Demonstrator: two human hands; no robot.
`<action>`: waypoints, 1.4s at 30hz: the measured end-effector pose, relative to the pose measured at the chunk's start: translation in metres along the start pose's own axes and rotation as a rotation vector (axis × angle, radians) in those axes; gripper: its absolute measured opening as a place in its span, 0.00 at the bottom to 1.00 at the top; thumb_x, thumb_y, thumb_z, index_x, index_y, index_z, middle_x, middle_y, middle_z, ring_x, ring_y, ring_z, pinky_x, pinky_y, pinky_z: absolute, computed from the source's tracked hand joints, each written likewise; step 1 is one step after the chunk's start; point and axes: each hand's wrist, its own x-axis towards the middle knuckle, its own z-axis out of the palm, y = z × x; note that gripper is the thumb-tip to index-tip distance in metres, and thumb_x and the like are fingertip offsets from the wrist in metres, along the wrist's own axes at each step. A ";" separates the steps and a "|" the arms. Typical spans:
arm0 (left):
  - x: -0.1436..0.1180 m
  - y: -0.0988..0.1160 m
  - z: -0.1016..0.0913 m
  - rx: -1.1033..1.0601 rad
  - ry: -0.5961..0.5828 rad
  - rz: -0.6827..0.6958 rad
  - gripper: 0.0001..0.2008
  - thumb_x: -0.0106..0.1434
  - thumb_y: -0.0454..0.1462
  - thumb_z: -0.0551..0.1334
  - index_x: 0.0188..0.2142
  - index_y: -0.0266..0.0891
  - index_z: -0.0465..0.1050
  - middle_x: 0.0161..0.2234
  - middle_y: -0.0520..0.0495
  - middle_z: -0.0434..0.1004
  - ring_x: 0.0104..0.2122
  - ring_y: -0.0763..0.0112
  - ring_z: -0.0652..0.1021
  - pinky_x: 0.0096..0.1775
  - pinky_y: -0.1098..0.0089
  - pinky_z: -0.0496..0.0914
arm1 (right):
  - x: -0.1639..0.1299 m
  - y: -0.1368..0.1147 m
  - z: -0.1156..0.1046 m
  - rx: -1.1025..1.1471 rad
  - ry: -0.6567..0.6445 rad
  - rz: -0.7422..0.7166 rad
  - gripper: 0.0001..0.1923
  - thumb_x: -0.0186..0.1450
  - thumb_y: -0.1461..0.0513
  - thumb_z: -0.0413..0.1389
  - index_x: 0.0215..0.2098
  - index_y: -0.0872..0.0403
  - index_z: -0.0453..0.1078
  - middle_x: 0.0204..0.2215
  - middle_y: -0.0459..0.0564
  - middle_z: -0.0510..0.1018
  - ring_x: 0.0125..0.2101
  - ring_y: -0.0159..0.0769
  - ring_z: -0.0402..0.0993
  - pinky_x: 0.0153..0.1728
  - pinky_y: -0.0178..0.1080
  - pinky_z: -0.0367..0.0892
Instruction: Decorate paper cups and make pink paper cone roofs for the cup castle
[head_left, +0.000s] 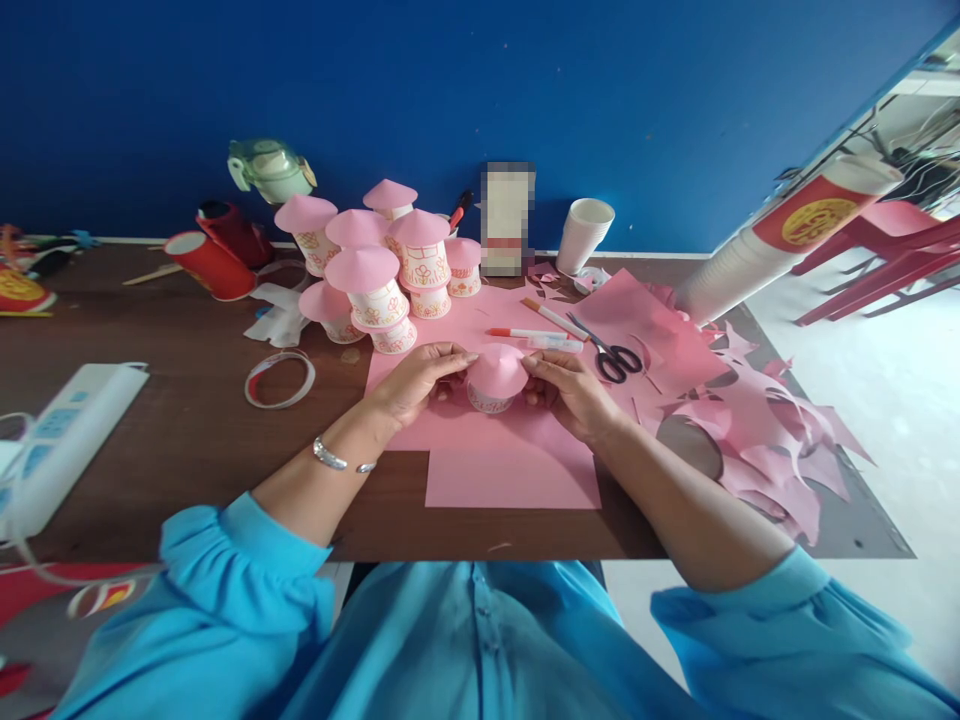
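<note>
A pink paper cone [498,370] sits like a roof over a short paper cup [491,402] with red drawings on its side. My left hand [424,380] pinches the cone's left rim between thumb and fingers. On the opposite side, my right hand [568,390] grips the right rim in the same way. Both stay just above pink paper [510,480] spread on the table. Behind the hands lie an orange-and-white marker [517,333], a second marker [555,318], a clear-capped pen [553,343] and black-handled scissors [616,362].
Several cone-roofed cups [364,270] stand back left, near a tape roll [280,380] and a red cup [210,265]. Pink paper scraps [772,430] cover the right side. White cups [586,235] stand by the blue wall. A power strip [71,440] lies far left.
</note>
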 end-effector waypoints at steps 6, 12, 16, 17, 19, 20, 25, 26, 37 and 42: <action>0.000 0.000 -0.003 0.005 -0.009 -0.008 0.22 0.51 0.49 0.77 0.26 0.37 0.71 0.22 0.54 0.68 0.23 0.77 0.66 0.26 0.73 0.55 | 0.001 0.003 -0.002 -0.028 0.000 -0.001 0.24 0.53 0.46 0.76 0.25 0.53 0.72 0.21 0.42 0.72 0.22 0.28 0.68 0.25 0.35 0.62; -0.002 0.003 -0.002 -0.004 -0.018 -0.030 0.23 0.49 0.50 0.78 0.27 0.37 0.71 0.23 0.54 0.69 0.22 0.79 0.67 0.26 0.74 0.57 | 0.000 0.003 -0.002 -0.091 -0.007 -0.022 0.25 0.55 0.44 0.73 0.24 0.53 0.70 0.21 0.42 0.72 0.22 0.29 0.68 0.25 0.35 0.61; -0.001 0.001 -0.003 -0.014 -0.038 -0.043 0.23 0.49 0.50 0.78 0.28 0.37 0.72 0.25 0.53 0.70 0.22 0.78 0.68 0.27 0.74 0.60 | 0.003 0.004 -0.006 -0.245 0.037 -0.121 0.26 0.61 0.40 0.66 0.25 0.52 0.69 0.21 0.43 0.72 0.22 0.31 0.68 0.25 0.37 0.63; -0.001 0.001 -0.003 -0.014 -0.042 -0.043 0.23 0.50 0.51 0.77 0.28 0.37 0.71 0.25 0.53 0.70 0.22 0.77 0.68 0.27 0.73 0.60 | 0.004 0.004 -0.008 -0.325 0.060 -0.155 0.26 0.63 0.41 0.65 0.25 0.52 0.69 0.21 0.43 0.72 0.22 0.31 0.68 0.25 0.37 0.63; 0.000 0.002 -0.006 0.013 -0.042 -0.032 0.23 0.52 0.52 0.76 0.27 0.38 0.70 0.24 0.53 0.69 0.23 0.77 0.68 0.26 0.73 0.60 | 0.005 0.005 -0.013 -0.524 0.097 -0.226 0.22 0.67 0.45 0.61 0.27 0.52 0.71 0.22 0.45 0.73 0.22 0.32 0.69 0.26 0.38 0.65; 0.000 0.003 -0.008 0.053 -0.031 -0.009 0.22 0.53 0.52 0.74 0.27 0.38 0.70 0.24 0.53 0.69 0.23 0.76 0.68 0.27 0.72 0.61 | 0.006 0.005 -0.016 -0.640 0.113 -0.274 0.17 0.69 0.49 0.59 0.29 0.52 0.72 0.24 0.46 0.76 0.23 0.34 0.71 0.27 0.39 0.66; 0.002 0.005 -0.020 0.496 0.024 0.253 0.14 0.55 0.43 0.71 0.39 0.38 0.78 0.36 0.47 0.81 0.34 0.69 0.76 0.37 0.68 0.70 | 0.003 0.008 -0.025 -1.215 0.082 -0.541 0.15 0.62 0.70 0.54 0.42 0.52 0.78 0.42 0.55 0.85 0.44 0.46 0.81 0.44 0.47 0.75; 0.002 0.004 -0.021 0.574 0.002 0.294 0.17 0.54 0.42 0.72 0.42 0.38 0.79 0.41 0.45 0.82 0.38 0.66 0.78 0.41 0.66 0.72 | 0.002 0.009 -0.026 -1.278 0.052 -0.565 0.17 0.60 0.71 0.55 0.44 0.52 0.78 0.45 0.56 0.85 0.47 0.49 0.81 0.47 0.49 0.76; -0.009 0.003 0.013 0.941 -0.049 0.457 0.20 0.59 0.49 0.74 0.46 0.42 0.82 0.47 0.44 0.86 0.46 0.54 0.82 0.49 0.57 0.73 | -0.009 -0.011 -0.013 -1.064 0.166 -0.802 0.15 0.74 0.58 0.59 0.58 0.46 0.77 0.55 0.53 0.84 0.57 0.49 0.80 0.54 0.54 0.79; -0.005 -0.008 0.015 0.952 -0.013 0.497 0.19 0.59 0.51 0.74 0.43 0.41 0.82 0.43 0.44 0.87 0.43 0.56 0.82 0.49 0.57 0.73 | -0.014 -0.005 -0.004 -1.095 0.001 -0.878 0.22 0.74 0.55 0.60 0.65 0.44 0.73 0.61 0.53 0.80 0.63 0.50 0.75 0.64 0.60 0.72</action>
